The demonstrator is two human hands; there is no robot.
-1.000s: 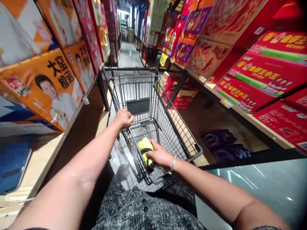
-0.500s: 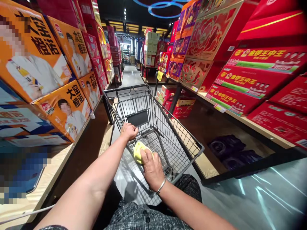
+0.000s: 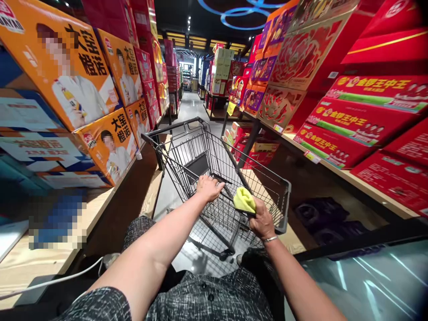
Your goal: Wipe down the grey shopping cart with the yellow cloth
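A dark wire shopping cart (image 3: 267, 178) stands in the aisle in front of me, angled, with its near side toward my body. My left hand (image 3: 209, 188) is closed over the cart's near side, its thumb pointing right; the fingertips are partly hidden. In my right hand (image 3: 262, 220), a folded yellow-green cloth (image 3: 244, 199) is gripped and held over the near right part of the cart. Whether the cloth touches the wire there, I cannot tell. A dark panel (image 3: 197, 167) is fixed inside the cart's far left end.
Orange cartons (image 3: 103, 142) are stacked on a wooden shelf at left, where a white cable (image 3: 67, 281) hangs at the edge. Red gift boxes (image 3: 341, 138) fill the right shelf. Dark purple packs (image 3: 321, 214) lie below it. The tiled aisle (image 3: 192, 104) runs ahead.
My right hand has moved right with the cloth, away from my left hand. The cart has turned and tilted, showing its near side and a wheel. My left hand has shifted right with it.
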